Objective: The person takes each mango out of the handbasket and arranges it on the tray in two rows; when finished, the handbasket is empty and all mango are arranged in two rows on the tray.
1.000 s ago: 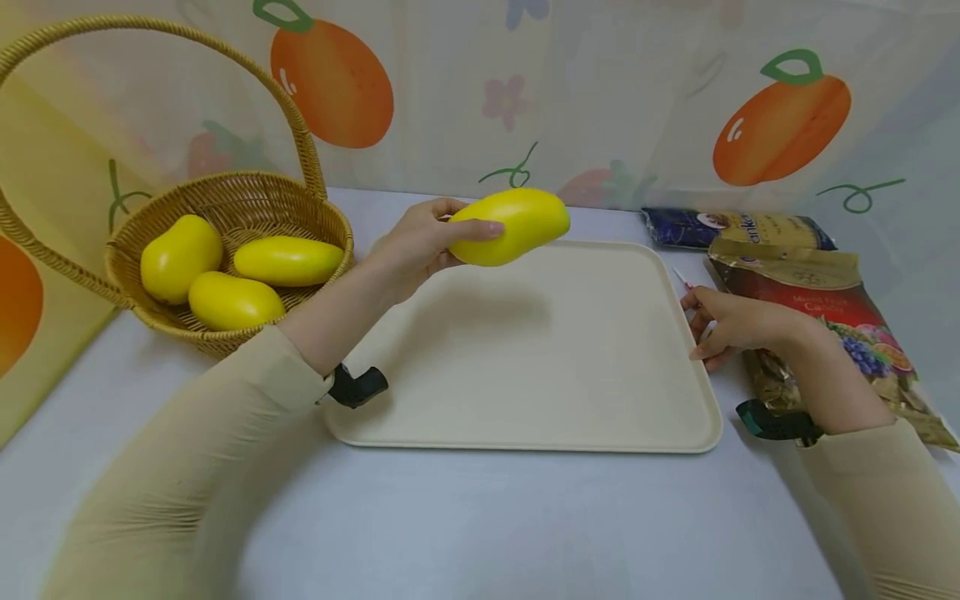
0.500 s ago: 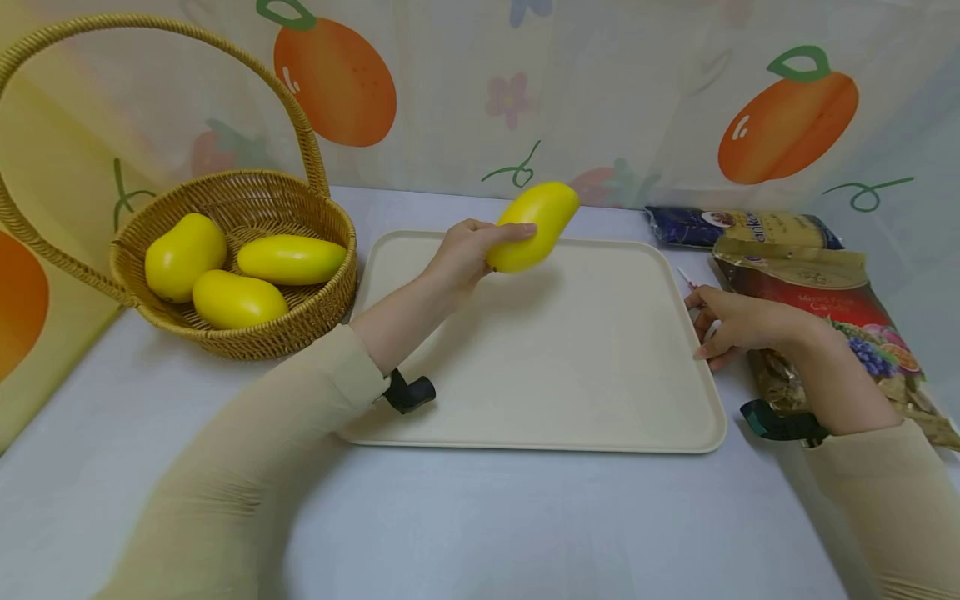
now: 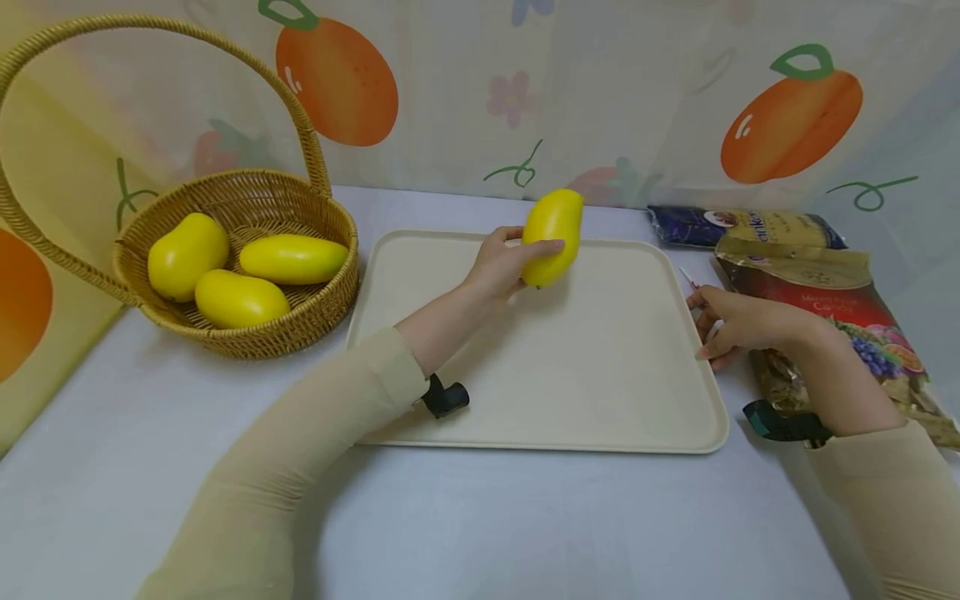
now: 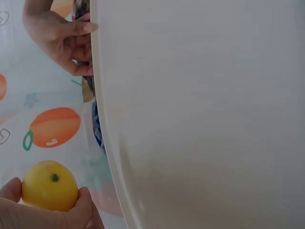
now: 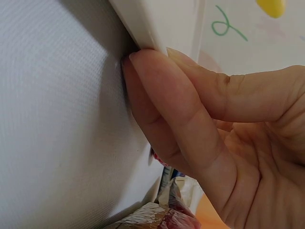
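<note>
My left hand (image 3: 504, 265) grips a yellow mango (image 3: 557, 233) and holds it above the cream tray (image 3: 600, 375), near its back edge. The fruit stands tilted nearly upright. Its stem end with a small green stub faces the camera in the left wrist view, with fingertips on both sides. At the tray's right rim, my right hand (image 3: 738, 323) pinches the edge between thumb and fingers (image 5: 176, 90). On the left stands a wicker basket (image 3: 258, 346) with three more mangoes (image 3: 240, 300) in it.
Right of the tray lie a red and gold candy bag (image 3: 825, 292) and a blue and gold packet (image 3: 750, 227). A thin white and red item (image 3: 687, 277) sticks out by the right hand. A fruit-print curtain (image 3: 600, 92) hangs behind, and the basket's tall handle (image 3: 311, 150) arches up.
My left hand has carried the mango to the right and further over the tray, turning it from lying flat to nearly upright. The right hand stays at the tray's rim.
</note>
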Action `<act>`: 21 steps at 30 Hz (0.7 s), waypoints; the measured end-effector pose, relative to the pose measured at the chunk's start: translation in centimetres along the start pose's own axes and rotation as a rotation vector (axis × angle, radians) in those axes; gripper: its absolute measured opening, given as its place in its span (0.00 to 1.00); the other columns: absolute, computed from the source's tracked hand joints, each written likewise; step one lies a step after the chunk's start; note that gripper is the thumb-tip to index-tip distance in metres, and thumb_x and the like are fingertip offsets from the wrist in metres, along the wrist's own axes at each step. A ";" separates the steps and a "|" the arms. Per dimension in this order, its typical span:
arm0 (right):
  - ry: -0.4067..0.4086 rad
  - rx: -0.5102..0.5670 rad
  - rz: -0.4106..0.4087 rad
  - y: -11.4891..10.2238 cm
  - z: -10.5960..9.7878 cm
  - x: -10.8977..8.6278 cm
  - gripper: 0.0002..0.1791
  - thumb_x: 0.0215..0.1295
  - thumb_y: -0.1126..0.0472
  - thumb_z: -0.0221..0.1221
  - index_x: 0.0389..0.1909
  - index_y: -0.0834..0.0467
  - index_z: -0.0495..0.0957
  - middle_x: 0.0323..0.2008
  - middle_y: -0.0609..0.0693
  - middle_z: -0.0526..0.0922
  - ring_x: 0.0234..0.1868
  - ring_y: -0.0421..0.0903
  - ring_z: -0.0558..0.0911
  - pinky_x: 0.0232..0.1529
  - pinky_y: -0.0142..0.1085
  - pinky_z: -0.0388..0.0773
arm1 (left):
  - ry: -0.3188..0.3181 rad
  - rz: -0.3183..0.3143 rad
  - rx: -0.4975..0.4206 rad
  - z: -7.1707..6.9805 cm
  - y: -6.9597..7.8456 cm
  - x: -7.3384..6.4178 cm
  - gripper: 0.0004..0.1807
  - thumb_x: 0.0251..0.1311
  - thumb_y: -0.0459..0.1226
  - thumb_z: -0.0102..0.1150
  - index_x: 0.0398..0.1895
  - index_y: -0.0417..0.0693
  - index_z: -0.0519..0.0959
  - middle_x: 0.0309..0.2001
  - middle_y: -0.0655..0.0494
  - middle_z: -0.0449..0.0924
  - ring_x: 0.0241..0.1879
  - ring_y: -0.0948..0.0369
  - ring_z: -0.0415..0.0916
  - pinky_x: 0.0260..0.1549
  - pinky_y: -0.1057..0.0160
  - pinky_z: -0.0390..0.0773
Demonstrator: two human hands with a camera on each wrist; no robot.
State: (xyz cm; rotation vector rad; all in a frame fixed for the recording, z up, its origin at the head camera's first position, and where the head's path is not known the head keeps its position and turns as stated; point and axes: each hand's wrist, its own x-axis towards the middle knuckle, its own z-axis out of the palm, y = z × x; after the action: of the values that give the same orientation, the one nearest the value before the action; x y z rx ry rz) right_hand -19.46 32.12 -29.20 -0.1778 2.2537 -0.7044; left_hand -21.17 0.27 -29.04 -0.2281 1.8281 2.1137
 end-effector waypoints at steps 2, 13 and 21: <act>-0.002 0.002 0.004 0.0 0.0 0.0 0.42 0.62 0.66 0.64 0.67 0.67 0.46 0.47 0.62 0.72 0.40 0.45 0.76 0.38 0.35 0.86 | 0.002 -0.025 0.003 0.3 -0.2 0.2 0.38 0.60 0.39 0.67 0.70 0.43 0.59 0.66 0.46 0.67 0.57 0.52 0.74 0.62 0.56 0.78; -0.002 0.007 0.017 -0.1 0.1 -0.2 0.42 0.62 0.66 0.64 0.67 0.66 0.46 0.49 0.62 0.70 0.38 0.45 0.77 0.38 0.34 0.85 | -0.006 -0.084 0.196 1.1 -1.6 1.0 0.34 0.60 0.47 0.67 0.63 0.41 0.65 0.53 0.50 0.72 0.34 0.60 0.68 0.35 0.71 0.74; -0.003 -0.001 -0.010 -0.1 0.1 -0.2 0.41 0.62 0.67 0.63 0.66 0.68 0.46 0.47 0.62 0.72 0.39 0.44 0.77 0.38 0.35 0.86 | 0.020 -0.076 0.333 1.3 -2.6 1.1 0.34 0.59 0.49 0.67 0.61 0.40 0.66 0.52 0.51 0.71 0.36 0.61 0.68 0.31 0.71 0.71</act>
State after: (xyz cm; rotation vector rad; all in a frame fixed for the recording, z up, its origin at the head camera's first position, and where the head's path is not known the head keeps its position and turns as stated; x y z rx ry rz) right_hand -19.26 32.05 -29.15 -0.1901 2.2520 -0.7084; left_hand -21.12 1.99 -31.57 -0.2317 2.1096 1.7286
